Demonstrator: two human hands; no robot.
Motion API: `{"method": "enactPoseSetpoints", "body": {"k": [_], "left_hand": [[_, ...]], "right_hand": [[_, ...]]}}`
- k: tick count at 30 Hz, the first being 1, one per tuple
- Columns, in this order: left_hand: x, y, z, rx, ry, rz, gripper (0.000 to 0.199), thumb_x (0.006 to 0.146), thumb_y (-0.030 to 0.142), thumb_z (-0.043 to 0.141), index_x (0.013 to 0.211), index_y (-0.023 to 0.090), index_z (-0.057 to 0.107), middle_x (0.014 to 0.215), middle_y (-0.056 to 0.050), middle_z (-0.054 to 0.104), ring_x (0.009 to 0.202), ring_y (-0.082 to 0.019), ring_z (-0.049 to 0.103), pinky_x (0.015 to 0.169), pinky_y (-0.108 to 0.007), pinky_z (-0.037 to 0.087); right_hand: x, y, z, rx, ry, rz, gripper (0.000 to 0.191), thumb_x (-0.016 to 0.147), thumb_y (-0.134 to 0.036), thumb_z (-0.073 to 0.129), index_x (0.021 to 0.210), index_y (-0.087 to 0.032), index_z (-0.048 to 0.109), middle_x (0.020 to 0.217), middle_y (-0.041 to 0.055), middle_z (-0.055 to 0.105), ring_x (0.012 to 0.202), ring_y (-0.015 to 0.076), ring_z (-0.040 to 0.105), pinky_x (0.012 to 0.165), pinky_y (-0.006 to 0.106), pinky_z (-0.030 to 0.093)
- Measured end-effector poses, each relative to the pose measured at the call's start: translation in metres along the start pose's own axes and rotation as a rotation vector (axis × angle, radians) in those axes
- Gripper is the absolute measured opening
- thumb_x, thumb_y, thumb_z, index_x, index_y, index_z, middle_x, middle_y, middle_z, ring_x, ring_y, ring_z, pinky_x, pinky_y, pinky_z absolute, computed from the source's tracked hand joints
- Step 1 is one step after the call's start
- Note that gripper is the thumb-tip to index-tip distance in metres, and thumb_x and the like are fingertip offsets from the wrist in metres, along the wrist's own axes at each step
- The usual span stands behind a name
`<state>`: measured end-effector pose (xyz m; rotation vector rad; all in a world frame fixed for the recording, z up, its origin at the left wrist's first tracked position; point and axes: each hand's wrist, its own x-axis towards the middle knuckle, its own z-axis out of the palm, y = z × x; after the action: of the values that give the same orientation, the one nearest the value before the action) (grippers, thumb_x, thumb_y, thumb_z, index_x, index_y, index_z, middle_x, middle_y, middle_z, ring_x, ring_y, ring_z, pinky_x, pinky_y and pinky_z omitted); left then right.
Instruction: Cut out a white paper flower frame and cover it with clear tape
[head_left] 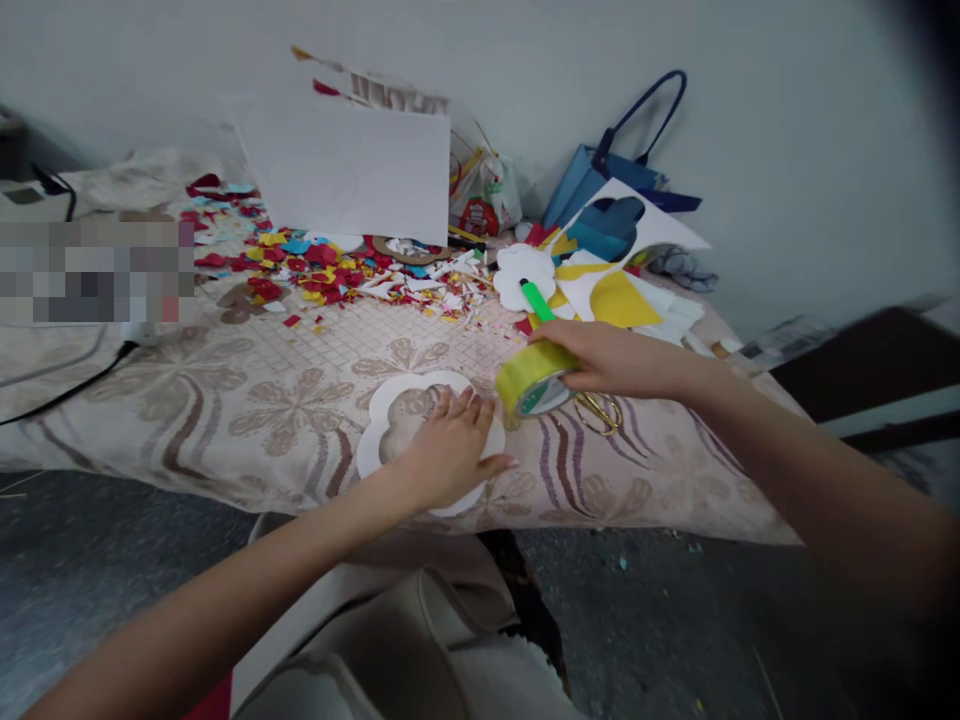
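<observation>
Cloth-covered counter point(202, 410) carries everything; its soft, wrinkly top could let light stuff shift. White scalloped ring point(373, 432) sits flat nr the front edge, L hand point(450, 455) palm-down on it, fingers slightly spread; pressing off-centre could crease the thin rim or slide it. R hand point(604, 355) grips yellow tape roll point(517, 382) just R of ring; a low swing might snag gold scissors point(598, 411) beside it. Green marker point(538, 300) v. close, can't tell if held. Loose scraps point(324, 256) behind could stick to tape, if brushed.

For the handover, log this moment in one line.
left hand: flat on white ring | right hand: holding tape roll | scissors: on cloth | scraps: beyond ring
</observation>
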<state>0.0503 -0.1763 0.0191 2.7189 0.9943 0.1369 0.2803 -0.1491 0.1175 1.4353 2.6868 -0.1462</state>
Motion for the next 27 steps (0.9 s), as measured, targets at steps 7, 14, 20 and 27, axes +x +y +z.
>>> {"method": "enactPoseSetpoints", "body": {"k": [7, 14, 20, 27], "left_hand": [[0.02, -0.013, -0.03, -0.466, 0.304, -0.085, 0.062, 0.083, 0.045, 0.057, 0.132, 0.011, 0.04, 0.109, -0.016, 0.065, 0.082, -0.023, 0.065, 0.072, -0.033, 0.047], [0.026, -0.021, -0.02, -0.531, 0.294, -0.16, 0.031, 0.084, 0.047, 0.053, 0.093, 0.017, 0.053, 0.073, -0.003, 0.06, 0.065, -0.018, 0.056, 0.056, -0.028, 0.036], [0.033, -0.027, -0.021, -0.762, 0.327, -0.217, 0.03, 0.083, 0.047, 0.054, 0.08, 0.019, 0.047, 0.071, -0.002, 0.057, 0.062, -0.015, 0.055, 0.054, -0.027, 0.037], [0.041, -0.031, -0.015, -0.916, 0.344, -0.244, 0.028, 0.082, 0.045, 0.056, 0.08, 0.018, 0.049, 0.072, -0.002, 0.058, 0.063, -0.015, 0.057, 0.057, -0.027, 0.043]], "right_hand": [[0.011, -0.021, -0.01, 0.058, 0.033, -0.112, 0.035, 0.082, -0.026, 0.056, 0.116, -0.017, 0.053, 0.11, 0.0107, 0.06, 0.097, 0.0224, 0.057, 0.081, 0.035, 0.045], [-0.042, 0.031, 0.037, 0.295, 0.302, 0.346, 0.036, 0.082, -0.052, 0.053, 0.096, -0.019, 0.055, 0.089, 0.0067, 0.064, 0.076, 0.0182, 0.059, 0.065, 0.029, 0.044], [-0.067, 0.058, 0.107, 0.258, 0.073, 0.577, 0.026, 0.079, -0.044, 0.057, 0.081, -0.019, 0.054, 0.073, 0.0057, 0.066, 0.065, 0.0179, 0.059, 0.056, 0.027, 0.04], [-0.083, 0.042, 0.108, 0.249, 0.177, 0.568, 0.017, 0.086, -0.035, 0.044, 0.091, -0.019, 0.05, 0.084, 0.0091, 0.067, 0.074, 0.0207, 0.062, 0.066, 0.031, 0.043]]}}
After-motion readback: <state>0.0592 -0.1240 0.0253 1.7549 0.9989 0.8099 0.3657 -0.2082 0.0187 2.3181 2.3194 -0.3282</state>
